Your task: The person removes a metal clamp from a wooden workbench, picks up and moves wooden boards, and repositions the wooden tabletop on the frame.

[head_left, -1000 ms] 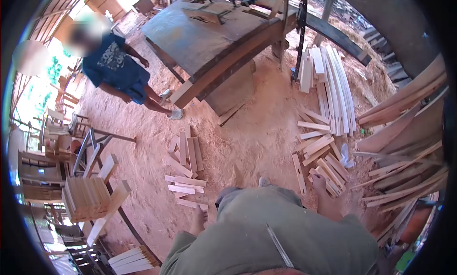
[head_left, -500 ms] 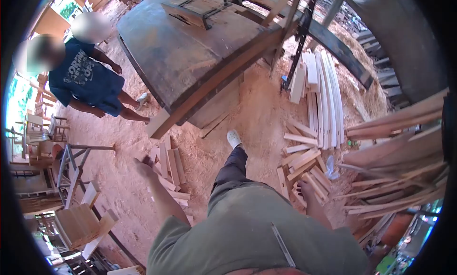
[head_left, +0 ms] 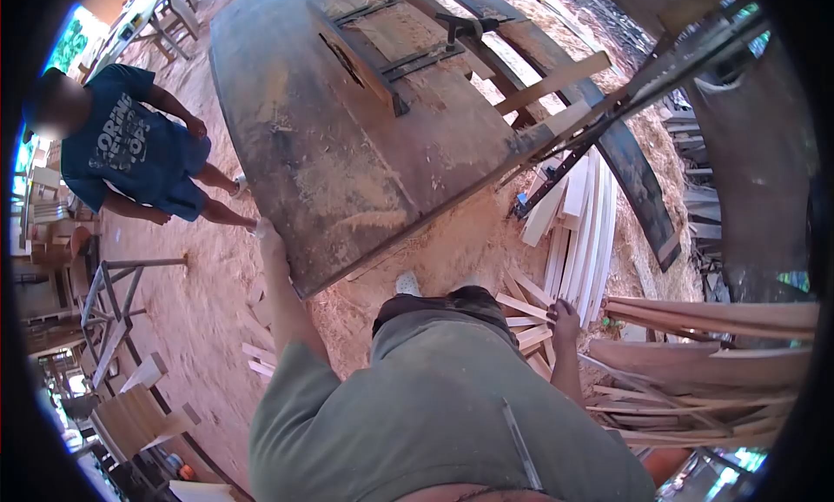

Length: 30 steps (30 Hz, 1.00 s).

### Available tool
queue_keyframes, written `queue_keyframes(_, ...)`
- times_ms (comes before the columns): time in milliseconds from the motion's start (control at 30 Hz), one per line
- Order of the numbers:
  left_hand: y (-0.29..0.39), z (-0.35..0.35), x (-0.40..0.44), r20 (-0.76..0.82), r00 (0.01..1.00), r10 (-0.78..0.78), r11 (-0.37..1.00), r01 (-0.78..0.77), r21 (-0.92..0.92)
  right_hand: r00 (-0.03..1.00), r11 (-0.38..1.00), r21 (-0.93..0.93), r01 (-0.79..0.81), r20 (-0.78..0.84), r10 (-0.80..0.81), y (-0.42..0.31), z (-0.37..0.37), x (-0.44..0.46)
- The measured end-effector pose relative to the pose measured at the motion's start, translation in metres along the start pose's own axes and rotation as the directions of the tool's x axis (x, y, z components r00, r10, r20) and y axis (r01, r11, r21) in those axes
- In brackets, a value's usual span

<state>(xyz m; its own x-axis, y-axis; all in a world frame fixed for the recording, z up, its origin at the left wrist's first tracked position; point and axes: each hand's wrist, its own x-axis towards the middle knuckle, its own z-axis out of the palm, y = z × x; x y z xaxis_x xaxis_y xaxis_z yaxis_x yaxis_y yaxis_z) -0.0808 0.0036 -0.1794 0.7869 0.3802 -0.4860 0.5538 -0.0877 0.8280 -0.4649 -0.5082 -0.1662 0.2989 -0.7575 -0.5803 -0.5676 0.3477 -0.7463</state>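
My left hand [head_left: 271,241] is at the left front edge of a large worn wooden table [head_left: 347,154], touching or nearly touching it; its fingers are too small to read. My right hand [head_left: 565,318] hangs over the wood pieces [head_left: 532,321] on the ground at the right, fingers loosely curled downward, with nothing visible in it. Sawdust lies on the tabletop, where a wooden board [head_left: 360,66] stands upright beside a slot.
A person in a blue shirt [head_left: 130,146] stands left of the table. Long pale boards [head_left: 584,237] lie at the right, near stacked slabs [head_left: 695,363]. A metal frame [head_left: 109,311] and a wood block stack [head_left: 139,415] are at the left.
The view has moved forward to the table. My left hand has risen from beside the body to the table's edge. The person in blue appears farther left.
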Motion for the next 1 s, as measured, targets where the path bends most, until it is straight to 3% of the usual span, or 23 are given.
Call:
queue_keyframes(33,0.012,0.002,-0.008,-0.019,1.0,-0.014,1.0,0.014,0.003,0.998,0.997,0.059,0.058,-0.019,-0.057,-0.021,0.013,0.008)
queue_keyframes(100,0.031,0.001,-0.03,-0.152,0.982,-0.108,0.898,0.162,0.409,0.995,0.991,0.105,0.088,0.041,-0.093,-0.062,0.039,0.025)
queue_keyframes(233,0.033,0.004,-0.034,-0.203,0.975,-0.086,0.917,0.157,0.366,0.956,0.945,0.312,0.098,0.236,-0.177,-0.148,0.1,0.063)
queue_keyframes(300,0.015,-0.001,-0.013,-0.267,0.961,-0.07,0.795,0.216,0.567,0.863,0.916,0.32,0.24,0.361,-0.353,-0.176,0.129,0.099)
queue_keyframes(367,0.017,0.004,-0.011,-0.328,0.942,-0.067,0.797,0.248,0.551,0.749,0.863,0.353,0.361,0.442,-0.493,-0.221,0.155,0.11)
queue_keyframes(433,0.016,0.005,-0.014,-0.378,0.924,-0.063,0.794,0.276,0.542,0.66,0.843,0.351,0.408,0.524,-0.538,-0.266,0.171,0.114)
queue_keyframes(467,0.018,0.005,-0.014,-0.378,0.923,-0.07,0.785,0.285,0.55,0.566,0.806,0.399,0.437,0.574,-0.591,-0.283,0.177,0.125)
queue_keyframes(500,0.016,0.004,-0.016,-0.375,0.924,-0.08,0.772,0.295,0.563,0.548,0.795,0.402,0.455,0.578,-0.605,-0.298,0.181,0.132)
queue_keyframes(600,0.013,0.005,-0.015,-0.417,0.909,-0.027,0.747,0.295,0.595,0.562,0.777,0.452,0.438,0.536,-0.629,-0.338,0.195,0.142)
queue_keyframes(733,0.02,0.009,-0.025,-0.41,0.908,-0.083,0.816,0.298,0.496,0.591,0.784,0.546,0.294,0.541,-0.598,-0.351,0.216,0.158)
queue_keyframes(833,0.026,0.008,-0.028,-0.426,0.888,-0.173,0.756,0.397,0.521,0.622,0.809,0.534,0.244,0.555,-0.553,-0.354,0.234,0.146)
queue_keyframes(967,0.05,0.026,-0.047,-0.488,0.858,-0.159,0.748,0.427,0.508,0.614,0.838,0.497,0.226,0.596,-0.519,-0.367,0.275,0.139)
queue_keyframes(1000,0.06,0.031,-0.055,-0.491,0.858,-0.153,0.754,0.423,0.503,0.569,0.837,0.484,0.256,0.624,-0.535,-0.371,0.288,0.144)
